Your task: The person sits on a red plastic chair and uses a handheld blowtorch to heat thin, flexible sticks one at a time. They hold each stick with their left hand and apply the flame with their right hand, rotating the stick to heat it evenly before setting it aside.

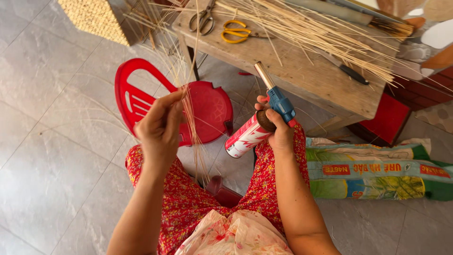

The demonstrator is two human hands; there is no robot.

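While your left hand (pixel 160 127) pinches a thin sheaf of dry, pale straw stalks (pixel 192 127) between thumb and fingertips, your right hand (pixel 278 127) is wrapped tight around a gas torch (pixel 258 120): smooth red-and-white canister, blue plastic head, slim metal nozzle pointing up toward the table. Stalks hang stiff and wiry over your floral lap. Beyond sits a glossy red plastic chair (pixel 141 97). Further out, the rough wooden table (pixel 302 75) carries loose straw, yellow-handled scissors (pixel 236 32), grey metal scissors (pixel 202 20).
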